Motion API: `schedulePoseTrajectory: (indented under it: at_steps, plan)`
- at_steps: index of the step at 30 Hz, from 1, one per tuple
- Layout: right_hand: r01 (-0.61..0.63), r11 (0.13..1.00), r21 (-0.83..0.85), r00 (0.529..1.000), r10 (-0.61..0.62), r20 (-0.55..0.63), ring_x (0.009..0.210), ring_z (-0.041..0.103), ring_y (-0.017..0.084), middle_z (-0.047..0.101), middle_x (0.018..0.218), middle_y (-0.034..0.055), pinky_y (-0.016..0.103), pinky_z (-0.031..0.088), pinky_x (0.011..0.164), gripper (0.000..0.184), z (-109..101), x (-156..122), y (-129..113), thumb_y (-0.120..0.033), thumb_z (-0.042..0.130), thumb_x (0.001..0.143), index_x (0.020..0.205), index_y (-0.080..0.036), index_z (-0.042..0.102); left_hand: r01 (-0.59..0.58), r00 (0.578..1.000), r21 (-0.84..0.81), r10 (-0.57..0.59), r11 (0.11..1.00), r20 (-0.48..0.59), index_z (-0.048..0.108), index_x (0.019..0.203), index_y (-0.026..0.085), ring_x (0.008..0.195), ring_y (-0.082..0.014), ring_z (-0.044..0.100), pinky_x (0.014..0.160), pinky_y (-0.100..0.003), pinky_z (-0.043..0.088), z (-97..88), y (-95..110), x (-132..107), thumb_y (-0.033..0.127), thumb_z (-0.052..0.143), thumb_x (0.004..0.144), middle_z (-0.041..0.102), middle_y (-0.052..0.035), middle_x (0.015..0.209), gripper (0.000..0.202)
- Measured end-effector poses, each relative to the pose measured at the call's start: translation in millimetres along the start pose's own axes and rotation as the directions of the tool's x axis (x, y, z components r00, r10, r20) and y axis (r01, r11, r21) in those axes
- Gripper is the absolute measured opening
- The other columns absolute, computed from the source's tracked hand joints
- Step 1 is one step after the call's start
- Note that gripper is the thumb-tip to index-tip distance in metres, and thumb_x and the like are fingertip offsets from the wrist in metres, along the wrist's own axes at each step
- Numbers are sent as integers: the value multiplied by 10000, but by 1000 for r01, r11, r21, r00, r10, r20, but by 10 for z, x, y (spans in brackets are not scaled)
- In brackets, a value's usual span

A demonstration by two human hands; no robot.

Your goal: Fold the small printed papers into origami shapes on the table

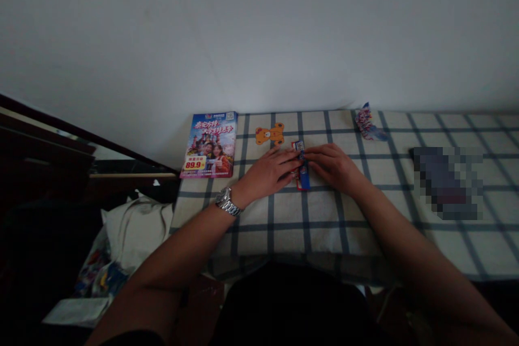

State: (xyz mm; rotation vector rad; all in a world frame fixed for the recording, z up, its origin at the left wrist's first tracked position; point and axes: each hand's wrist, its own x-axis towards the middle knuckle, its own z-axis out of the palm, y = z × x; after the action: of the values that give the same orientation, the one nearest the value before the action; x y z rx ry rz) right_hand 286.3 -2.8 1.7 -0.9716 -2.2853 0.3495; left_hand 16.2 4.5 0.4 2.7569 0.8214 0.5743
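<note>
A narrow folded leaflet (pixel 304 178), blue with a red edge and a small printed code at its top, lies upright in front of me on the checked cloth. My left hand (pixel 275 170), with a metal watch on its wrist, rests flat across its left part, fingers outstretched and slightly apart. From the other side, my right hand (pixel 334 165) has its fingers together and bent at the leaflet's right edge; its thumb is hard to see. The fingertips of both hands nearly meet over the paper and hide its middle.
A stack of colourful leaflets (pixel 208 146) lies at the table's left end, near a printed bear (pixel 270 133). A crumpled wrapper (pixel 367 123) sits by the wall (pixel 284 32). At right is a blurred-out dark object (pixel 444 184). White bags (pixel 138 227) stand below left.
</note>
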Motion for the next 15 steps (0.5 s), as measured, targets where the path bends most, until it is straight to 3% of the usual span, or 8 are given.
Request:
schedulePoseTrajectory:
  at_steps: [7,15]
  plan:
    - [25,999,-21,999,-25,38,1146,704,295,771,1339,102,532,569,1003,254,21,-21,15,-289,580,1075,1234,-240,772,43,999,93,-41,995,-18,678,1391,271,1348,-293,559,1178,-533,490,-76,32,-4,367,578,1087,625,-100,1383,334]
    - [63,997,-49,996,-60,69,1154,695,303,754,1382,103,537,570,1016,266,20,-32,10,-281,630,1054,1278,-223,761,10,1000,88,-9,996,-8,692,1359,246,1293,-274,592,1151,-512,505,-108,6,-11,330,570,1095,627,-99,1390,302]
